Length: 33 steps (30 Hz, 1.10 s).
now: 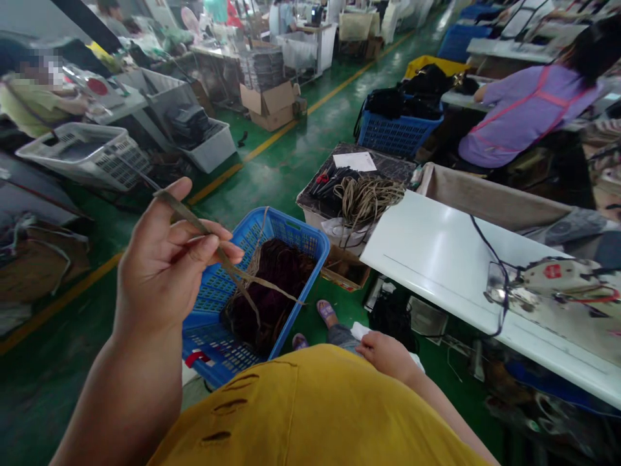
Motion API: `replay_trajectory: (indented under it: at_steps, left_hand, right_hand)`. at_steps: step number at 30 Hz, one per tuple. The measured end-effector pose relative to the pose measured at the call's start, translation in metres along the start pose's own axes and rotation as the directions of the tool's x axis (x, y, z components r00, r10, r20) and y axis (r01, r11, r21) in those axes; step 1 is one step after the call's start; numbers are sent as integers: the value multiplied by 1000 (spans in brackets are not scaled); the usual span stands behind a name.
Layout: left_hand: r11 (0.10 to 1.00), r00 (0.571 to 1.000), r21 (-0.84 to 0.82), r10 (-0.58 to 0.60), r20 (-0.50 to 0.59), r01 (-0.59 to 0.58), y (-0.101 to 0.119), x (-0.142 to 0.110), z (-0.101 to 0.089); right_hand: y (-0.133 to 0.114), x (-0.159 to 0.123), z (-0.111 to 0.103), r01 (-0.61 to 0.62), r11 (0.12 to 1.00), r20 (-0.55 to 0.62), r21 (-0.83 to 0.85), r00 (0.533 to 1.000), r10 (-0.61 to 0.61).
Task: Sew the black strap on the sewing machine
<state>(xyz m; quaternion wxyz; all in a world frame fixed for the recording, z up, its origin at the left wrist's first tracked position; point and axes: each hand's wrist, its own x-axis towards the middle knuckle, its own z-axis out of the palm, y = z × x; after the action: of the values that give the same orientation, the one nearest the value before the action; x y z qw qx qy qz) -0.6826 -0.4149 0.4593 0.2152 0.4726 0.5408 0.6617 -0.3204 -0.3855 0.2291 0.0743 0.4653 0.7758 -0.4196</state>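
My left hand (pixel 169 252) is raised at the left, pinching a narrow olive-brown strap (pixel 228 264) between thumb and fingers. The strap's loose ends hang over a blue plastic basket (pixel 317 239). Inside that basket lies a heap of dark maroon and brown material (pixel 279 285), with thin cords along its left side. My right hand (pixel 388 353) is low by my lap with its fingers curled. A white piece (pixel 359 331), perhaps cloth or paper, shows beside the fingers; whether they grip it is hidden.
To the right, a white table (pixel 427 239) carries a sewing machine (pixel 557 275). A bundle of tan cords (pixel 366 197) and red-handled scissors (pixel 321 179) rest on a box beyond the basket. A person in purple (pixel 528 116) sits at the right. White crates (pixel 87 152) stand at the left.
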Motion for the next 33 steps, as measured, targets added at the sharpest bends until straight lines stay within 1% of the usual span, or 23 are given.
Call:
replay_trajectory:
  at_steps: [2, 4, 7, 10, 12, 14, 16, 18, 21, 22, 23, 24, 25, 26, 27, 28, 29, 31, 33]
  left_hand:
    - [1000, 1000, -7, -23, 17, 23, -5, -2, 2]
    - [998, 997, -20, -60, 56, 62, -11, -6, 6]
    - [980, 976, -55, -182, 120, 190, -23, -14, 15]
    - [932, 932, -104, -331, 148, 347, -37, -24, 29]
    - [899, 903, -129, -396, 167, 418, -47, -30, 37]
    - [872, 879, -146, -441, 181, 467, -55, -37, 45]
    - [844, 853, -152, -485, 195, 515, -61, -46, 53]
    - [810, 816, -145, -532, 226, 569, -65, -56, 62]
    - [744, 745, -136, -602, 288, 654, -73, -70, 73]
    - [724, 733, -160, -616, 288, 671, -76, -72, 73]
    - [709, 736, -208, -621, 270, 674, -79, -70, 71]
    - [701, 753, -276, -616, 230, 658, -81, -65, 67]
    - [701, 780, -357, -604, 164, 618, -83, -57, 59]
    - [711, 810, -435, -581, 81, 553, -83, -47, 49]
    - [730, 831, -487, -556, -13, 480, -81, -34, 37]
    - [759, 840, -512, -528, -122, 403, -78, -21, 24]
    - [785, 843, -521, -496, -208, 334, -73, -8, 9]
    - [836, 835, -500, -430, -343, 225, -60, 14, -21]
    - [862, 819, -474, -397, -414, 178, -45, 28, -50]
  right_hand:
    - [-7, 5, -3, 55, 998, 19, 34, 998, -55]
    - [-15, 12, -5, 120, 989, 67, 90, 990, -126]
    - [-28, 22, -7, 189, 967, 125, 168, 970, -211]
    - [-43, 30, -9, 189, 960, 117, 209, 969, -216]
    - [-53, 35, -11, 159, 954, 106, 255, 976, -191]
    - [-65, 38, -13, 142, 929, 99, 340, 978, -186]
    - [-78, 39, -14, 152, 880, 90, 451, 973, -214]
    - [-91, 40, -14, 187, 801, 74, 568, 958, -276]
    - [-102, 39, -16, 269, 682, 43, 680, 914, -404]
    - [-103, 39, -18, 285, 665, 45, 691, 900, -433]
    - [-101, 39, -21, 291, 663, 54, 689, 892, -448]
    - [-96, 39, -26, 290, 678, 67, 675, 892, -448]
    - [-88, 39, -32, 279, 708, 80, 648, 900, -428]
    - [-77, 38, -39, 255, 748, 87, 613, 919, -384]
    - [-64, 36, -46, 225, 790, 86, 570, 940, -330]
    - [-48, 32, -54, 168, 833, 79, 527, 966, -246]
    - [-31, 28, -61, 98, 863, 75, 496, 985, -156]
    - [10, 17, -72, 13, 896, 74, 445, 996, -51]
    - [59, 3, -80, -81, 933, -10, 350, 996, 91]
